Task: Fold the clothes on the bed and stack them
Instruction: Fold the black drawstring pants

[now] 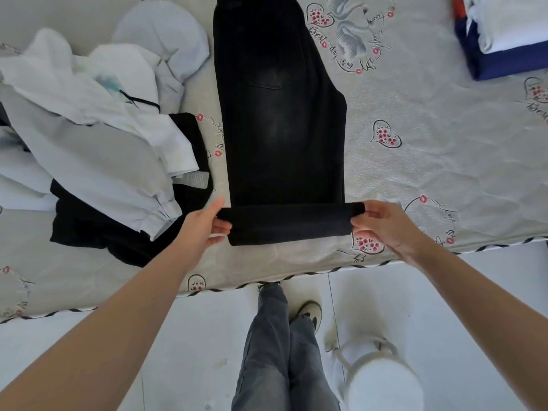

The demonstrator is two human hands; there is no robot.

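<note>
Roughly midway through the job, a person stands at the edge of a bed (pixel 415 161) covered in a pale sheet printed with hearts and script, looking down at their own two bare arms. A pair of black trousers (pixel 281 120) lies flat and lengthwise on the sheet, running straight away from the person, already doubled leg over leg into one long strip. The left hand (pixel 207 223) and the right hand (pixel 382 226) each pinch one side of the near end, fingers closed around the cloth, where a narrow band has been turned up or rolled over; the rest of the strip is not yet folded. To the left of the trousers, touching or nearly so, sits an unfolded heap of white garments (pixel 98 114) lying over a crumpled black garment (pixel 124 226) with a grey label showing. At the far right corner of the bed, well apart from the trousers, is a small neat stack of folded clothes (pixel 510 43), white on top of navy, partly cut off by the frame. So a few pieces appear finished, one is in hand, and the heap on the left remains to be folded and stacked; how many items it holds cannot be told.
</note>
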